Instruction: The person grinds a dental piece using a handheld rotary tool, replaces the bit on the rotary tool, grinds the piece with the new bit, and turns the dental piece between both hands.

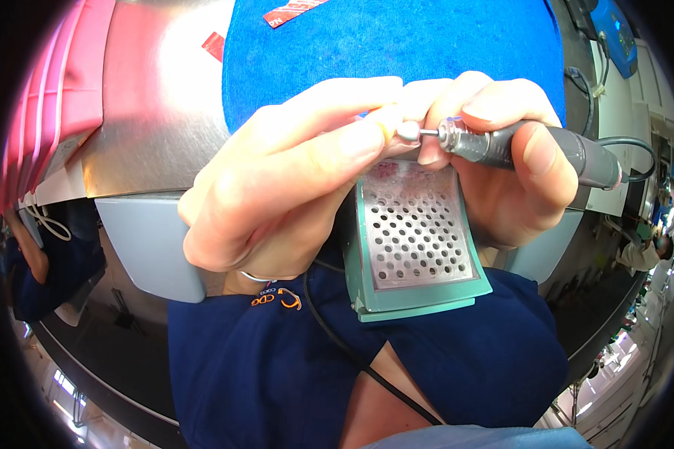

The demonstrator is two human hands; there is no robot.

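Observation:
My right hand (502,165) is closed around a dark rotary tool handpiece (528,150), which lies nearly level with its cord leaving on the right. A thin shank at its left end carries a small rounded greyish bit (408,132). That bit is right at the fingertips of my left hand (277,165), whose thumb and fingers are pinched together. Whatever sits in this pinch is too small and covered to make out. Below both hands stands a green box (419,299) with a perforated metal plate (419,239) on top.
A blue cloth (397,45) covers the steel worktop (142,142) ahead, with red-and-white tape scraps (292,11) on it and beside it. Pink bins (60,90) stand at left, a blue device (614,37) at far right. A black cord (329,329) crosses my chest. Other people sit on either side.

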